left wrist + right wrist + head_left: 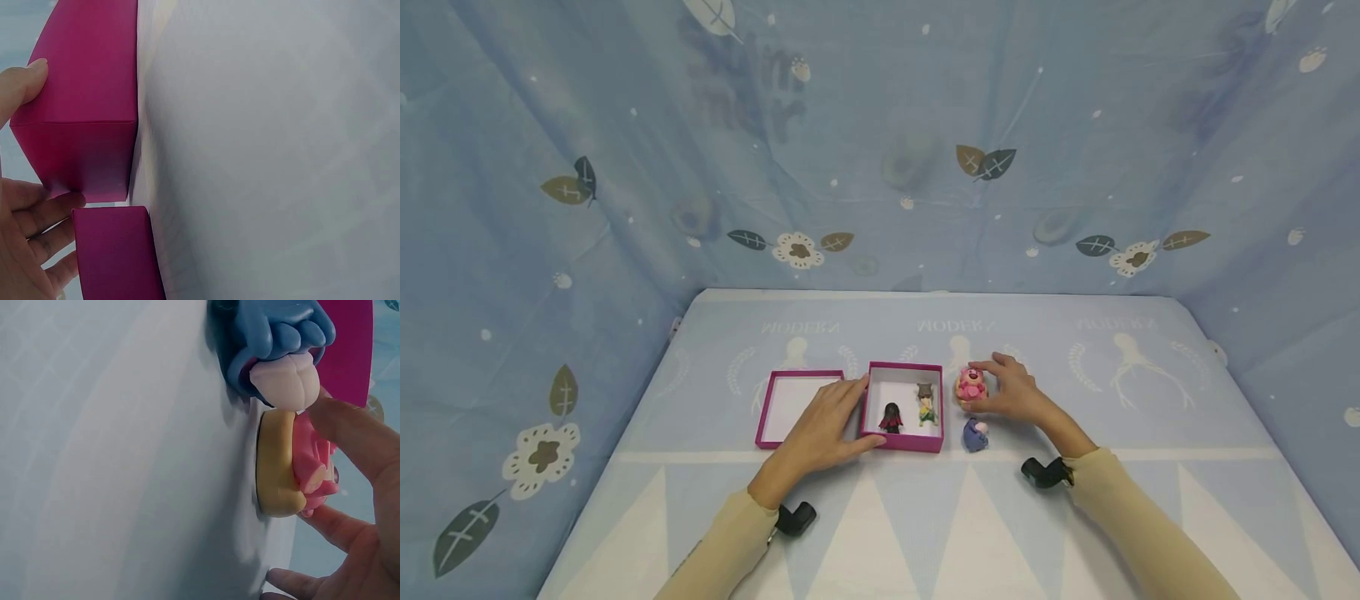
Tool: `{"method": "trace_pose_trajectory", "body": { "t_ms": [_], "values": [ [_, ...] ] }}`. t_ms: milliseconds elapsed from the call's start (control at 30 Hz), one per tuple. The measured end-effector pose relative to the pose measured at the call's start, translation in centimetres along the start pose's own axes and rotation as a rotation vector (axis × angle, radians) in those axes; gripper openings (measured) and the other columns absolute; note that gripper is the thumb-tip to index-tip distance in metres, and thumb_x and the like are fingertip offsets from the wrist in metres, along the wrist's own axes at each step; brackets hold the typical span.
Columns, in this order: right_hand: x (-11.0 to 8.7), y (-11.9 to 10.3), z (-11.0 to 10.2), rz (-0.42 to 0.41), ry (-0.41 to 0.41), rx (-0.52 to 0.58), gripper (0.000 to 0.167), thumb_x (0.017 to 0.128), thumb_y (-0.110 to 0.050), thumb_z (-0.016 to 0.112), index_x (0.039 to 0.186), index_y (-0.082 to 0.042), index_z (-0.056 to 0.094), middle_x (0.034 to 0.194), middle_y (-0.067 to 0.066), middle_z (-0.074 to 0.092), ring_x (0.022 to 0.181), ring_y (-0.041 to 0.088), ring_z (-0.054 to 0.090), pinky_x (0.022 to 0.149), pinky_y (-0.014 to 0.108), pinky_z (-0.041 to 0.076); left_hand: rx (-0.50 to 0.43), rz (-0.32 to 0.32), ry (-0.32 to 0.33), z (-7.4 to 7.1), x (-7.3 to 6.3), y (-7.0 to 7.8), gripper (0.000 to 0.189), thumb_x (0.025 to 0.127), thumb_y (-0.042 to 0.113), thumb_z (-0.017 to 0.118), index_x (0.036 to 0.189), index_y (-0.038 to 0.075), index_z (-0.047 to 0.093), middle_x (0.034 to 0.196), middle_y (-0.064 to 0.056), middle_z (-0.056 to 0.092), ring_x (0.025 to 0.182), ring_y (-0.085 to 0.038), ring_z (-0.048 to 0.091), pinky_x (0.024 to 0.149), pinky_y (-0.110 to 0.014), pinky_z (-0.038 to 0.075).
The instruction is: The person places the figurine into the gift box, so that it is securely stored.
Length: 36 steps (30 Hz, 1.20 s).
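Observation:
An open magenta box (910, 443) with a white inside stands mid-table. My left hand (826, 423) holds its front left corner, thumb on the front wall and fingers along the left side; the left wrist view shows the thumb (28, 84) at the rim. Inside the box are a dark-haired figurine in black and red (891, 418) and a figurine with a grey-brown top and green and yellow body (927, 407). My right hand (1011, 392) pinches a pink bear figurine (972, 385) on a tan base between thumb and fingers. Close in front sits a blue donkey-like figurine (974, 436).
Left of the box lies its magenta-rimmed lid (786, 408), white inside up, partly behind my left hand. A patterned pale blue and white cloth (940, 517) covers the table. Blue printed fabric (880, 167) hangs behind and at both sides.

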State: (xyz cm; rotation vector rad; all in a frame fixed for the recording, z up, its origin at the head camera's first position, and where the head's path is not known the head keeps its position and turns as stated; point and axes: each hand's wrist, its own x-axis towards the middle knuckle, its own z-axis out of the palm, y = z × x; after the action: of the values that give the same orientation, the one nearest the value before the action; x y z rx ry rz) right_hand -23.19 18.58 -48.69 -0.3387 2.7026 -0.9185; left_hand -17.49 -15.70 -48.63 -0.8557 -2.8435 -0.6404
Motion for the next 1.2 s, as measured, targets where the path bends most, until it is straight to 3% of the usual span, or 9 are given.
{"method": "trace_pose_trajectory", "body": {
  "t_ms": [633,1000,1200],
  "values": [
    [-0.1,0.6,0.2,0.015,0.028,0.004,0.069,0.077,-0.033,0.083,0.135,-0.008,0.056,0.153,0.031,0.026,0.140,0.054,0.023,0.109,0.073,0.018,0.006,0.013,0.009,-0.1,0.1,0.0,0.098,0.079,0.058,0.072,0.152,0.004,0.034,0.138,-0.013,0.055,0.129,-0.030,0.051,0.111,-0.048,0.038],
    [-0.5,1.0,-0.6,-0.083,0.008,0.010,0.066,0.075,-0.024,0.084,0.133,-0.006,0.057,0.149,0.035,0.031,0.135,0.058,0.028,0.102,0.080,0.018,0.012,0.011,0.004,0.0,0.0,0.1,0.098,0.080,0.058,0.071,0.152,0.004,0.034,0.139,-0.013,0.055,0.129,-0.030,0.051,0.111,-0.048,0.038],
    [-0.3,1.0,-0.7,-0.065,0.014,0.012,0.065,0.076,-0.026,0.084,0.132,-0.008,0.058,0.149,0.034,0.032,0.135,0.057,0.029,0.103,0.080,0.018,0.009,0.008,0.008,-0.1,0.1,0.1,0.098,0.079,0.058,0.071,0.152,0.005,0.033,0.139,-0.013,0.054,0.130,-0.030,0.050,0.112,-0.048,0.037]
  ]
}}
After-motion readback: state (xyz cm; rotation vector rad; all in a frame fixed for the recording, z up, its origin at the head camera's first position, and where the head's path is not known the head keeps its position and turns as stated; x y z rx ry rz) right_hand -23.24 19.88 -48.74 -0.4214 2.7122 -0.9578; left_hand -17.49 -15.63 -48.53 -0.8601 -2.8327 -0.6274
